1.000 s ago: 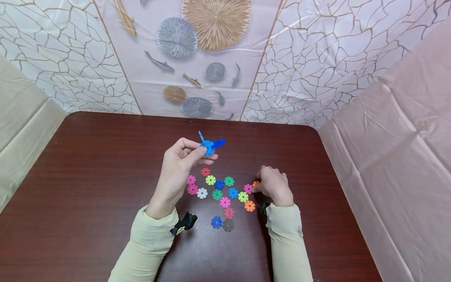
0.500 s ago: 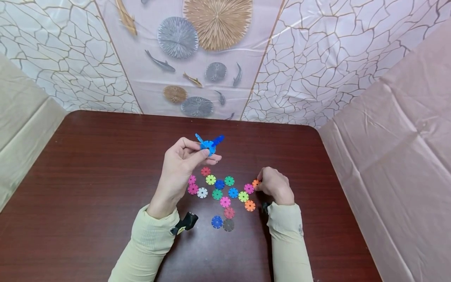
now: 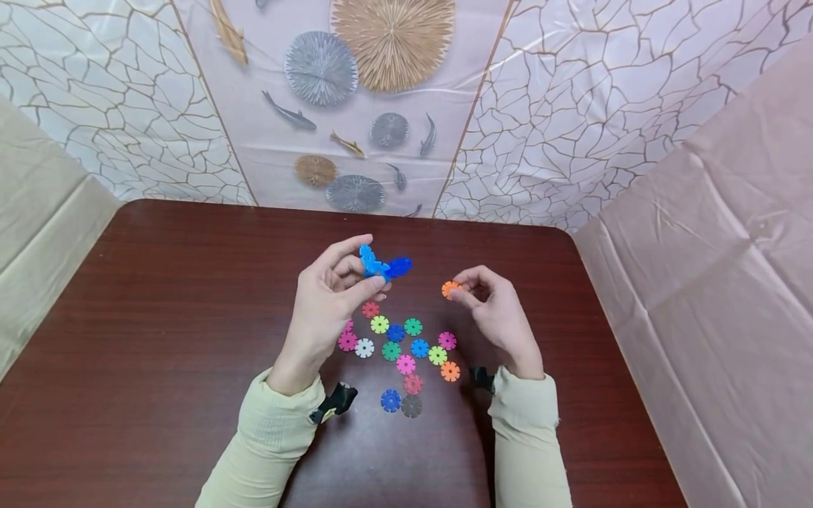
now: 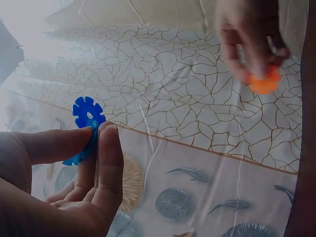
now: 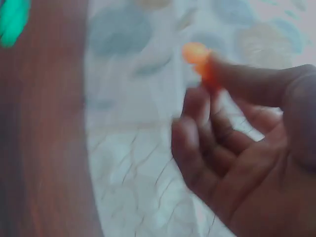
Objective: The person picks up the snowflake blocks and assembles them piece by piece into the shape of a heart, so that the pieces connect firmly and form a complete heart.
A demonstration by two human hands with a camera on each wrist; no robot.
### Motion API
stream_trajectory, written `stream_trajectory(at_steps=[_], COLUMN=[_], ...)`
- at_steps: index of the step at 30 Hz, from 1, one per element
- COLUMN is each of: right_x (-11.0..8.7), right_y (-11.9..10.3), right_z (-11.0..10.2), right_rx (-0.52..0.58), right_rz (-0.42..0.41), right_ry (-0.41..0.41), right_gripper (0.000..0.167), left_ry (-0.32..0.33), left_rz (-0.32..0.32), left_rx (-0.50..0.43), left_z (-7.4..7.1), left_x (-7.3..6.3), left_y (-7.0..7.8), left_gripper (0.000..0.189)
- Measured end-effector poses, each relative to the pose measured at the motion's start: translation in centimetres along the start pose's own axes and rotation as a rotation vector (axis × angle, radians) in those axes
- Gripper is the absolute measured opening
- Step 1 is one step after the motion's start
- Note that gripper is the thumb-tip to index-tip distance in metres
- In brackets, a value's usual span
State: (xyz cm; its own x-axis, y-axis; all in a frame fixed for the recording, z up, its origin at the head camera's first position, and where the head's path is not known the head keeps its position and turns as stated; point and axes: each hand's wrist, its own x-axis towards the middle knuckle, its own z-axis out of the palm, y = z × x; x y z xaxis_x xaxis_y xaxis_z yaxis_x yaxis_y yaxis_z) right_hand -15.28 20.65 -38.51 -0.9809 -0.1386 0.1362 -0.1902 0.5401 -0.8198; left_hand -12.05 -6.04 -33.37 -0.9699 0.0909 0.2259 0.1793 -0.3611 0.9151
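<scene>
Between thumb and fingers my left hand (image 3: 327,303) pinches a small joined piece of notched plastic discs, a light blue part (image 3: 368,259) and a dark blue disc (image 3: 399,267). The left wrist view shows the dark blue disc (image 4: 89,112) standing above the thumb tip. My right hand (image 3: 498,310) holds an orange notched disc (image 3: 450,290) by its edge, raised over the table to the right of the blue piece and apart from it. In the right wrist view the orange disc (image 5: 195,53) is blurred at the thumb and fingertips.
Several loose notched discs lie flat on the dark red-brown table (image 3: 190,317) below the hands, among them a white disc (image 3: 365,348), a second orange disc (image 3: 450,371) and a grey disc (image 3: 411,406). A patterned cloth wall (image 3: 356,141) rises behind the table.
My right hand has picked up the orange disc from the table's right group and lifted it up and leftward. My left hand has turned the blue piece, and its index finger has straightened upward.
</scene>
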Motion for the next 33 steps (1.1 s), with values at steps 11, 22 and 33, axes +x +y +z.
stream_trajectory(at_steps=[11,22,33], right_x=[-1.8,-2.1,-2.3], right_y=[-5.2,-6.2,-6.7], right_z=[0.2,1.4,1.7], right_rx=[0.508,0.437,0.438], right_rz=[-0.270,-0.344,-0.361], right_ry=[0.075,0.142,0.175], right_gripper=[0.016,0.024,0.035], left_ry=[-0.044,-0.114,-0.147], left_rz=[-0.081,-0.050,-0.055], left_rx=[0.083,0.135,0.206], left_z=[0.3,0.4,0.5], left_x=[-0.2,-0.4,-0.4], left_y=[0.0,-0.2,-0.3], left_gripper=[0.043,0.041,0.039])
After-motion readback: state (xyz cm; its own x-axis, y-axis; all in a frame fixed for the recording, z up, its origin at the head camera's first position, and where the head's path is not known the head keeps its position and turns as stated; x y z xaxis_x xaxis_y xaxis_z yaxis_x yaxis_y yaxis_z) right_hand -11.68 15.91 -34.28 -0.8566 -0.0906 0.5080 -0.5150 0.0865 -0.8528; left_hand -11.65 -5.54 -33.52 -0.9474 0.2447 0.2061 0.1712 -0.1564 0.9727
